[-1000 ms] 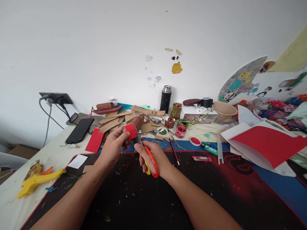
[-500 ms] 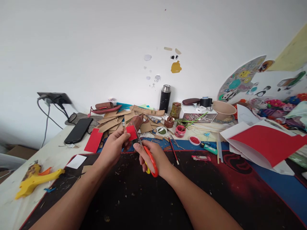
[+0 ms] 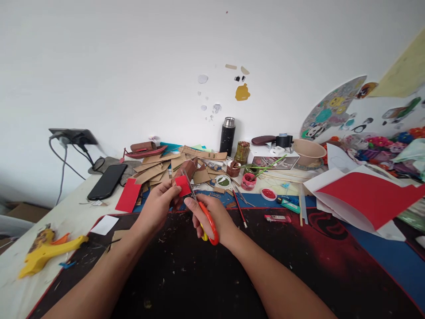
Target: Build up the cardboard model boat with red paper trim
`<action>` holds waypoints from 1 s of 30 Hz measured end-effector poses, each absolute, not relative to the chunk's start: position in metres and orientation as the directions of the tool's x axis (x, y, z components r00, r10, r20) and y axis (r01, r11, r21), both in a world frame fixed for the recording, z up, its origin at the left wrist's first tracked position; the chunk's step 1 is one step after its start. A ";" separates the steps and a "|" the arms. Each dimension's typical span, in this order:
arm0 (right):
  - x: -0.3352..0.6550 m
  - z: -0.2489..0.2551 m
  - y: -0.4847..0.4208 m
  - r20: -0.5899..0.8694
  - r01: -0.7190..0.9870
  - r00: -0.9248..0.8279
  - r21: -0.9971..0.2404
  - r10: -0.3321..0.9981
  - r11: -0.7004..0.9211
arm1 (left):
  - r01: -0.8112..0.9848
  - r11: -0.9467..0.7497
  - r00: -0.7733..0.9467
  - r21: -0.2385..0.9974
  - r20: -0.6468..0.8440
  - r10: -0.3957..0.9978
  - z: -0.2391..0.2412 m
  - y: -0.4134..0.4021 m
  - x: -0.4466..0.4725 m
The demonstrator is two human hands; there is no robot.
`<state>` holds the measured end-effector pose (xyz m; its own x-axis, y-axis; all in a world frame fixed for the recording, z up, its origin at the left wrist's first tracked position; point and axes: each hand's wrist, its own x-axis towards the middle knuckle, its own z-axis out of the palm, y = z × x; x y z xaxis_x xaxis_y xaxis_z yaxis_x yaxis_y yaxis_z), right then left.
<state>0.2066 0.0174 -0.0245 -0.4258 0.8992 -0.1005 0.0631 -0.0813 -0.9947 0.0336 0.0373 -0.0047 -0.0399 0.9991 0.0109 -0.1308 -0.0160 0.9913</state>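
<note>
Here, the left hand [image 3: 158, 204] pinches the small red ribbed piece [image 3: 183, 185] just left of the right hand [image 3: 219, 218], whose grip is wrapped round the scissors [image 3: 214, 238] (long axis slanting away and leftward) along the piece's right edge.

Black phone [image 3: 106, 182] on pale table [image 3: 63, 218]

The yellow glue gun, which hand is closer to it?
Left: the left hand is to the right of the glue gun; the right hand is farther right.
</note>
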 end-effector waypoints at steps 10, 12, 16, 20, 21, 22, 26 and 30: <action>0.209 -0.027 0.019 -0.082 0.058 -0.421 -0.996 0.904 -0.063 | -0.124 -0.012 -0.047 0.992 0.006 0.999 -0.007 0.037 0.032; 0.209 -0.027 0.018 -0.081 0.064 -0.420 -0.996 0.904 -0.059 | -0.126 -0.008 -0.049 0.992 0.002 0.999 -0.008 0.037 0.033; 0.209 -0.027 0.018 -0.087 0.070 -0.414 -0.996 0.906 -0.063 | -0.140 0.007 -0.056 0.990 -0.015 0.998 -0.008 0.037 0.034; 0.208 -0.027 0.018 -0.084 0.064 -0.412 -0.996 0.908 -0.063 | -0.141 0.012 -0.054 0.990 -0.019 0.998 -0.007 0.036 0.035; 0.208 -0.027 0.019 -0.080 0.062 -0.412 -0.996 0.908 -0.060 | -0.139 0.014 -0.053 0.990 -0.021 0.998 -0.007 0.036 0.035; 0.208 -0.026 0.019 -0.075 0.060 -0.412 -0.997 0.908 -0.055 | -0.137 0.015 -0.054 0.991 -0.023 0.998 -0.006 0.036 0.035; 0.208 -0.024 0.017 -0.066 0.070 -0.410 -0.997 0.910 -0.041 | -0.131 0.012 -0.050 0.991 -0.018 0.999 -0.006 0.035 0.035; 0.208 -0.022 0.016 -0.068 0.080 -0.405 -0.996 0.912 -0.039 | -0.128 0.007 -0.057 0.992 -0.014 0.998 -0.008 0.036 0.034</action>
